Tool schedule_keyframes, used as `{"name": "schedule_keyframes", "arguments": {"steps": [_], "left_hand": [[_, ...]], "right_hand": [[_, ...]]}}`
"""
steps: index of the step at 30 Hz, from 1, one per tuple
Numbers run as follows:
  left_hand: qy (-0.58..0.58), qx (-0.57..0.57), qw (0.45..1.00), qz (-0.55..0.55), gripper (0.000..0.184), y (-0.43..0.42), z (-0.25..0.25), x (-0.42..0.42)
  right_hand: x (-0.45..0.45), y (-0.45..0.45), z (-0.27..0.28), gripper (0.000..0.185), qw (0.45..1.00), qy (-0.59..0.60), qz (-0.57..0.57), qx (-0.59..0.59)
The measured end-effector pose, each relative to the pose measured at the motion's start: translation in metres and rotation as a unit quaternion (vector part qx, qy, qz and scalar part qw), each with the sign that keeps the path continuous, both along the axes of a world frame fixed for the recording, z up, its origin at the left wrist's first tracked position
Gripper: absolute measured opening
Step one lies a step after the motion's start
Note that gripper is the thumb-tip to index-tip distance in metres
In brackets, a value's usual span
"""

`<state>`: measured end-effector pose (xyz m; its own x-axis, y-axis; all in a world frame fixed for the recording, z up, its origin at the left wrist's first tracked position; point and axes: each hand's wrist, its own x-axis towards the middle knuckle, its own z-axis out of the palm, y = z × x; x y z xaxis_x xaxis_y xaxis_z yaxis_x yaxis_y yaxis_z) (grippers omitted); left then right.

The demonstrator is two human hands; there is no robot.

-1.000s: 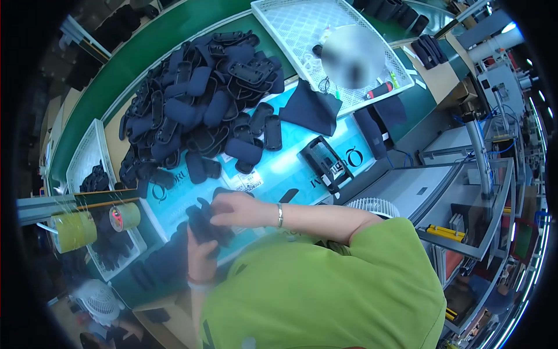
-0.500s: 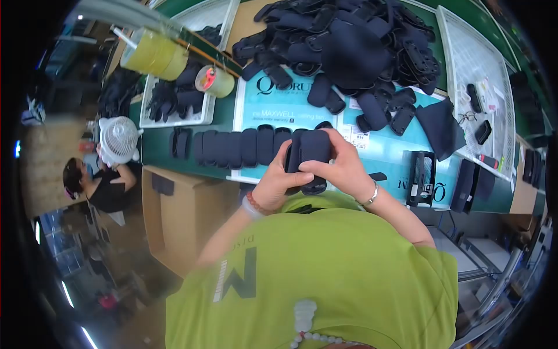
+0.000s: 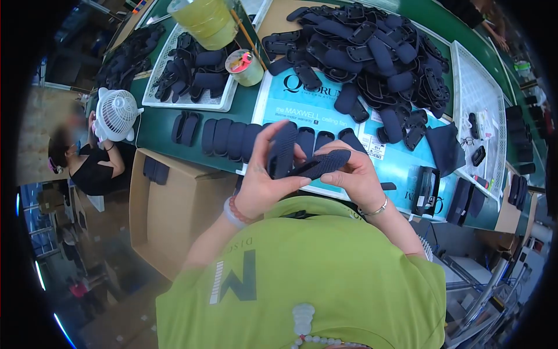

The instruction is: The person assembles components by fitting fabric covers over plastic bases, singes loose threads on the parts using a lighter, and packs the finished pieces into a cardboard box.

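My left hand [image 3: 256,185] is closed around a dark navy pad [image 3: 283,150], an oblong piece held upright with its finely ribbed side toward me. Between the fingers and thumb of my right hand [image 3: 359,179] is a second ribbed pad [image 3: 326,163], tilted nearly flat. The two pads come together in a V at their lower ends; whether they are joined there I cannot tell. Just beyond my hands runs a row of similar pads [image 3: 226,139] standing side by side along the table, partly hidden by my left hand.
A large heap of dark pads [image 3: 372,52] covers the table's far side. White trays [image 3: 218,106] stand at left and right, beside a tape roll [image 3: 244,75]. A cardboard box [image 3: 180,203] sits below the left edge. A co-worker [image 3: 93,168] is near a white fan [image 3: 116,113].
The pads were upright and close together in both hands; now they are spread apart with ribbed sides showing. My left hand has moved left, and the view has shifted slightly.
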<state>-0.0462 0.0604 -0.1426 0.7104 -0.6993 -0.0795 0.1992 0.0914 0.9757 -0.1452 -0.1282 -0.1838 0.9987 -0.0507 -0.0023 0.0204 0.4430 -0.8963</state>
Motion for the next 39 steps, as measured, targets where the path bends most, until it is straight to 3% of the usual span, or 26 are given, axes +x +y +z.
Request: {"name": "schedule_keyframes", "arguments": {"steps": [4,6,8,12,13,15,16,17,22,25,26,29,30,33,35,39], "left_hand": [[0.089,-0.006,0.994,0.056,0.075,0.051,-0.001,0.031],[0.166,-0.08,0.977,0.109,0.064,0.084,-0.011,0.046],[0.197,-0.148,0.959,0.14,0.057,0.12,-0.021,0.062],[0.06,-0.022,0.977,0.202,0.053,0.171,-0.02,0.072],[0.033,0.031,0.986,0.158,0.054,0.185,-0.022,0.078],[-0.034,0.024,0.987,0.156,0.056,0.198,-0.021,0.08],[-0.084,0.1,0.98,0.149,0.059,0.21,-0.025,0.083],[-0.048,0.085,0.982,0.162,0.061,0.221,-0.032,0.085],[0.065,0.047,0.975,0.209,0.064,0.266,-0.053,0.088],[0.106,0.051,0.967,0.225,0.066,0.283,-0.062,0.089],[0.099,0.064,0.966,0.228,0.066,0.29,-0.07,0.089],[0.155,0.028,0.956,0.249,0.065,0.298,-0.067,0.098],[0.188,0.002,0.948,0.258,0.065,0.298,-0.065,0.101],[0.204,-0.019,0.947,0.246,0.062,0.304,-0.071,0.11],[0.225,-0.03,0.937,0.264,0.055,0.293,-0.062,0.11],[0.224,-0.001,0.945,0.239,0.053,0.285,-0.063,0.112]], "right_hand": [[0.027,0.049,0.011,0.035,0.999,-0.026,-0.039,-0.025],[0.044,0.075,0.015,0.035,0.999,-0.008,-0.042,0.026],[0.064,0.094,0.018,0.034,0.999,0.001,-0.043,-0.005],[0.102,0.142,0.018,0.029,0.999,0.011,-0.002,-0.036],[0.11,0.154,0.017,0.028,0.999,0.01,0.014,-0.035],[0.128,0.184,0.019,0.025,0.994,0.05,0.048,-0.09],[0.135,0.199,0.016,0.025,0.987,0.021,0.049,-0.149],[0.142,0.21,0.012,0.024,0.977,-0.007,0.049,-0.209],[0.168,0.251,-0.006,0.031,0.974,0.056,0.152,-0.156],[0.181,0.267,-0.024,0.031,0.975,-0.004,0.139,-0.175],[0.186,0.263,-0.025,0.03,0.973,0.024,0.184,-0.134],[0.205,0.22,-0.016,0.026,0.968,0.072,0.098,-0.218],[0.214,0.198,-0.009,0.022,0.96,0.168,0.02,-0.223],[0.248,0.104,-0.052,0.022,0.893,0.167,-0.273,-0.317],[0.273,0.075,-0.06,0.024,0.881,0.173,-0.33,-0.292],[0.305,0.068,-0.065,0.029,0.876,0.171,-0.318,-0.319]]}}
